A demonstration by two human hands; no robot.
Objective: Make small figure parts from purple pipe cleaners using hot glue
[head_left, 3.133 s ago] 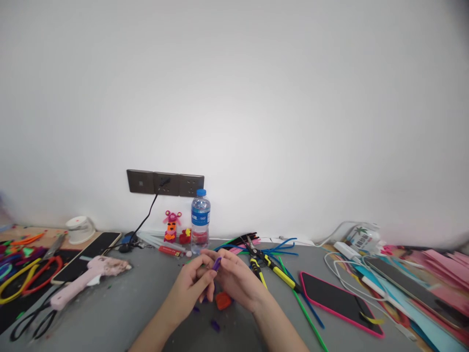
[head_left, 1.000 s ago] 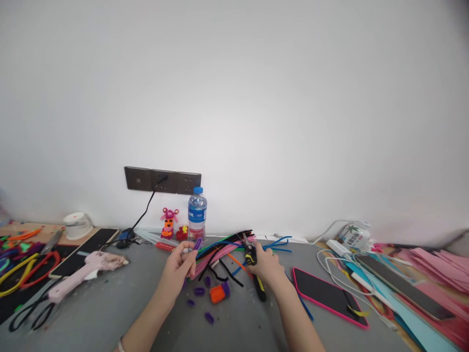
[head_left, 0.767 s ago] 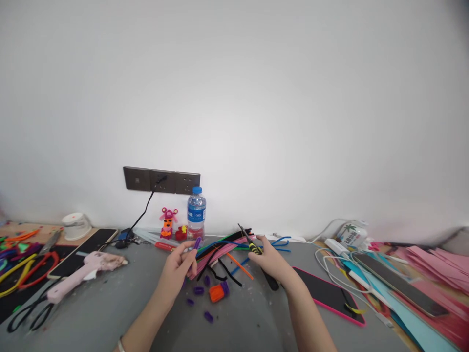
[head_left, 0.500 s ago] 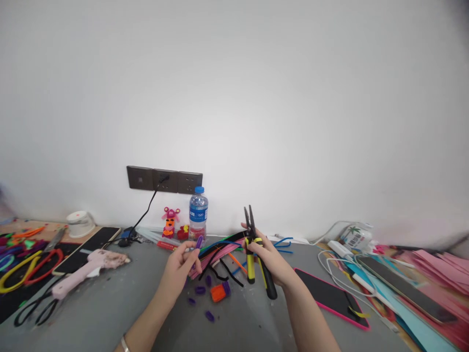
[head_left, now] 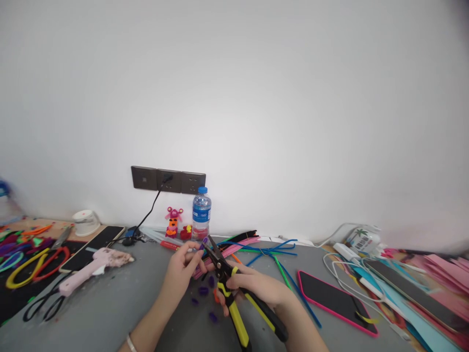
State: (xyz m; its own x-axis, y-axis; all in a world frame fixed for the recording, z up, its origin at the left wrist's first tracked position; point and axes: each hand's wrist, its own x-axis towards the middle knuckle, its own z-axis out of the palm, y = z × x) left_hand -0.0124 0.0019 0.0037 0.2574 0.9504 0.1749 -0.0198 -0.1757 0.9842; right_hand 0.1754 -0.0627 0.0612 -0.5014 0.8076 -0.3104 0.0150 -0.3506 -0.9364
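Note:
Between its thumb and fingers, my left hand (head_left: 182,270) pinches a small purple pipe cleaner piece (head_left: 204,242). My right hand (head_left: 252,283) grips black-and-yellow pliers (head_left: 221,266), whose handles are spread. The tips of the pliers are at the purple piece; whether the jaws bite it I cannot tell. On the grey mat beneath lie several purple pipe cleaner pieces (head_left: 203,291). An orange piece (head_left: 216,295) is mostly hidden behind my right fingers. Behind the hands, a bundle of pink, black, blue and green pipe cleaners (head_left: 246,241) spreads over the mat.
A water bottle (head_left: 201,215) and a pink-orange figure (head_left: 172,222) stand by the wall. To the left lie a pink glue gun (head_left: 88,271), a phone (head_left: 93,248) and scissors (head_left: 54,264). A pink-edged phone (head_left: 335,303), cables and coloured sheets (head_left: 406,308) lie to the right.
My right hand has brought the pliers left and down to the purple piece, and their handles have spread wider. My left hand still holds the piece. The view has shifted slightly.

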